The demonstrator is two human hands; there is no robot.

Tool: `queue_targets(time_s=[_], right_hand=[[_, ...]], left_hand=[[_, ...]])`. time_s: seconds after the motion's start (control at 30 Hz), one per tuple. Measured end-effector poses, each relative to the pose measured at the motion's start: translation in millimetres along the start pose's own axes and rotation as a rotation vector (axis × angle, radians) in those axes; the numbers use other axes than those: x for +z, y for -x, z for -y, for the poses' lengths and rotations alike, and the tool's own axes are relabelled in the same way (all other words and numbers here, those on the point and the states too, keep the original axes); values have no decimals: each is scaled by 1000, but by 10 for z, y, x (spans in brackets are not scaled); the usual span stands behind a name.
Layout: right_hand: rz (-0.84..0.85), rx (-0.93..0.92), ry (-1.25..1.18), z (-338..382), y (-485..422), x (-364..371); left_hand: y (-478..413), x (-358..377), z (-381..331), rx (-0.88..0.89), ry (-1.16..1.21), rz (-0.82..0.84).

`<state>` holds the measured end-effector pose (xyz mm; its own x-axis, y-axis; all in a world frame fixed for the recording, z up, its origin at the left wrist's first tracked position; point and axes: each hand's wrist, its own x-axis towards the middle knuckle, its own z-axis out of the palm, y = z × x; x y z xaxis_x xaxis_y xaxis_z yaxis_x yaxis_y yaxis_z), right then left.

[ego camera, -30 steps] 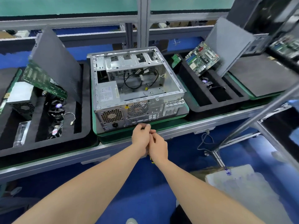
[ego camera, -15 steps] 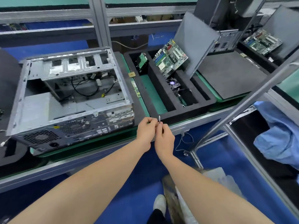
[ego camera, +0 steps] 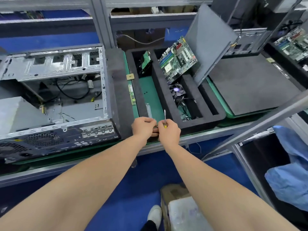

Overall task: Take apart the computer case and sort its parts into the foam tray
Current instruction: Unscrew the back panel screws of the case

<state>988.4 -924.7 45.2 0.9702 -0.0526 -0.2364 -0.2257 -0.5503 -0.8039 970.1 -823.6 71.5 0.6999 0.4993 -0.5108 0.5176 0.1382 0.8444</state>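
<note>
My right hand (ego camera: 169, 130) grips a screwdriver (ego camera: 164, 116), shaft pointing up. My left hand (ego camera: 144, 126) touches it, fingers curled; I cannot tell whether they hold anything. From the hands, the case (ego camera: 50, 70) is at nine o'clock and the tray (ego camera: 200, 121) at one.

Both hands have shifted rightward from the rear panel of the computer case (ego camera: 55, 100) to the front wall of the foam tray (ego camera: 200, 121), where the left hand (ego camera: 144, 126) and right hand (ego camera: 169, 132) now meet fingertip to fingertip. The screwdriver (ego camera: 164, 117), hidden one second ago, now shows its yellow handle end in the right hand's grip, its shaft standing clear above the fingers. The view has swung right, placing the case at the left edge
</note>
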Motion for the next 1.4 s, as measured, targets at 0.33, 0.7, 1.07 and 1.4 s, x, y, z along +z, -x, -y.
queue_targets(time_s=[0.33, 0.7, 1.07, 1.4], right_hand=[[15, 63, -115, 49, 9, -2], [114, 67, -257, 74, 616, 328], [359, 85, -248, 374, 1666, 1335], [633, 92, -124, 840, 2534, 2280]], left_hand=[[2, 30, 48, 29, -17, -22], [328, -550, 238, 169, -168, 172], [511, -2016, 687, 128, -138, 47], [510, -3445, 1154, 20, 24, -117]])
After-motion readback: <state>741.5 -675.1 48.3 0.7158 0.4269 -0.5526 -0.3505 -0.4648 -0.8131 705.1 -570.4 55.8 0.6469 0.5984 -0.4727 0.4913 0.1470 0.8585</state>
